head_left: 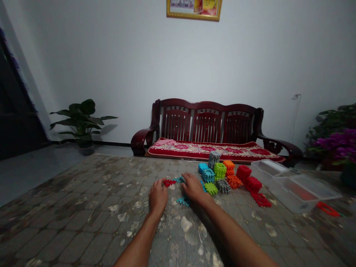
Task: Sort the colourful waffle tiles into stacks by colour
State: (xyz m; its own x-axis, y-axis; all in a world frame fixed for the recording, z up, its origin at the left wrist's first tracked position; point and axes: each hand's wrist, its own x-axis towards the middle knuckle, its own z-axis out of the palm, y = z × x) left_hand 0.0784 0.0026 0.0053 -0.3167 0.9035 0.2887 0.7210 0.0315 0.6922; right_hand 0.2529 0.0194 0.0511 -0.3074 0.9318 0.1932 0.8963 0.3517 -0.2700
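My left hand (158, 195) is low over the table, fingers curled and pinching the edge of a red toothed tile (169, 183). Just to the right, my right hand (193, 187) bends its fingers onto a blue-green toothed tile (180, 180), which its fingertips partly cover. Under the right palm, another blue-green toothed tile (183, 201) lies on the table, partly hidden. Beyond my right hand are stacks of toothed tiles: blue (208, 175), green (220, 171), grey (214, 159), orange (229, 167) and red (253, 184). A flat green tile (211, 188) lies near my right wrist.
A clear plastic box (300, 193) sits on the right of the patterned tablecloth (111, 218), with an orange-red item (328, 209) beside it. Behind the table stands a dark wooden bench (207, 122). A potted plant (82, 118) is at left; purple flowers (339, 142) are at right.
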